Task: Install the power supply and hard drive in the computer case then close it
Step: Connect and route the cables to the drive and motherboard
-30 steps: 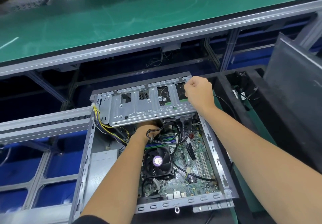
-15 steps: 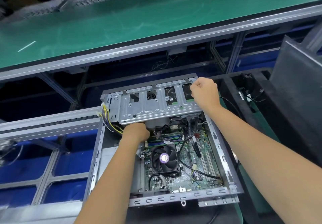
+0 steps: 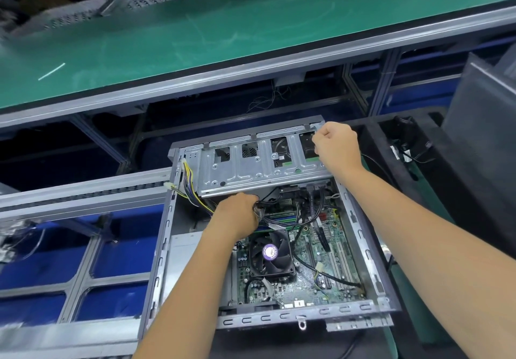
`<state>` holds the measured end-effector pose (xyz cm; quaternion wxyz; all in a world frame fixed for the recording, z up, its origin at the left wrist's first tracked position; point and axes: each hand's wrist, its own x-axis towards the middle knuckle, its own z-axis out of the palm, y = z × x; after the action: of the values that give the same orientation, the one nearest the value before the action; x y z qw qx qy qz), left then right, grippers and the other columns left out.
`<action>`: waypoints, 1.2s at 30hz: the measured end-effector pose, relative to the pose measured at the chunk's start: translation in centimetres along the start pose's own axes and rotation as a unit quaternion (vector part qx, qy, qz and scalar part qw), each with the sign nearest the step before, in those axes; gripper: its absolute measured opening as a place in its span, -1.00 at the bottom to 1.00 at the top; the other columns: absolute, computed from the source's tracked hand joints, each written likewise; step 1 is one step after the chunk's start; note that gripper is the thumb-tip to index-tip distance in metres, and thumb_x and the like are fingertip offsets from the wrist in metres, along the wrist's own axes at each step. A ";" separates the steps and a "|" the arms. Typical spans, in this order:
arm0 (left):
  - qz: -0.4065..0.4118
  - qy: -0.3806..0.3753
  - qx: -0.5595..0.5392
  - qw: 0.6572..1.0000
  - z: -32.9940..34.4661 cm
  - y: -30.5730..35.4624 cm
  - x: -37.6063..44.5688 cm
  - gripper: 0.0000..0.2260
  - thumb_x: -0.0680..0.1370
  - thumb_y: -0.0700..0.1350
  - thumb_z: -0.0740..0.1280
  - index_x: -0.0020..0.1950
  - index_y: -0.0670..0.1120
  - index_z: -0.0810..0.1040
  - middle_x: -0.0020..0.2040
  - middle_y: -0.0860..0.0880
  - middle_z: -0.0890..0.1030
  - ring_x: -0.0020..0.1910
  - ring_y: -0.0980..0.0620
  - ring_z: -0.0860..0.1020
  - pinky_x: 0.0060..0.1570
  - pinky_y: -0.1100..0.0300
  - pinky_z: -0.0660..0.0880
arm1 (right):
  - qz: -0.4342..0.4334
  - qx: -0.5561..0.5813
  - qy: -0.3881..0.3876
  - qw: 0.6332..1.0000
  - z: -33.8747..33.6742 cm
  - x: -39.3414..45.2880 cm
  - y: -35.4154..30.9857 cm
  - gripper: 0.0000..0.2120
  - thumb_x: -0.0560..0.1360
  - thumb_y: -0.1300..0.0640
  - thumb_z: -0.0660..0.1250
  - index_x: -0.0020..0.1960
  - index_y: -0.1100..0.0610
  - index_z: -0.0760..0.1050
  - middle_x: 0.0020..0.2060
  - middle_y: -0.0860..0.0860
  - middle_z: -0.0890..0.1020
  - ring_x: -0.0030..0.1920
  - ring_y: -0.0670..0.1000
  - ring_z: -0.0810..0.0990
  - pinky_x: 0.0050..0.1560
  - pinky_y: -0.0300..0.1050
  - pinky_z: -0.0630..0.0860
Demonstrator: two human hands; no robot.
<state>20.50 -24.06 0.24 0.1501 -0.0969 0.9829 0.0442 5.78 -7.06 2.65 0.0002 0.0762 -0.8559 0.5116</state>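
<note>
**Both hands at the drive cage of the open case**

Below the green conveyor belt [image 3: 223, 23], in the head view, the open computer case [image 3: 164, 247] lies flat on the work stand with its side panel off and the motherboard [image 3: 329, 263] exposed. Across the far end of the case sits the metal drive cage [image 3: 251, 168], tilted slightly, with cut-outs along its top face. At its right far corner the right hand [image 3: 336, 145] is curled into a fist, gripping the cage edge. Just under the cage's near edge the left hand [image 3: 237, 213] is closed around a bundle of black cables [image 3: 279, 220] that runs over the memory slots. Yellow and black power wires [image 3: 190, 185] loop out at the cage's left end. Near the middle of the board sits the CPU fan [image 3: 272, 252] with a purple hub label. To the right, a dark grey panel [image 3: 485, 113] leans upright, well apart from the case. Whether a hard drive is inside the cage cannot be told.
</note>
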 end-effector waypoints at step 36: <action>0.026 0.345 -0.291 0.892 -0.9 -3.3 -4.3 -0.84 0.30 -0.38 0.11 -0.27 -0.12 0.29 -0.38 -0.04 0.34 -0.38 -0.10 0.28 -0.41 0.03 0.22 | -0.047 -0.098 -0.006 0.994 0.4 -0.5 -0.3 -0.68 0.51 0.24 0.21 -0.41 0.10 0.29 -0.47 -0.03 0.41 -0.43 -0.06 0.31 -0.40 -0.18 0.27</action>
<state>24.97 -26.65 2.19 -0.2343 -0.1194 0.9181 0.2964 6.34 -7.54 2.70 0.0261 0.1190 -0.8975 0.4239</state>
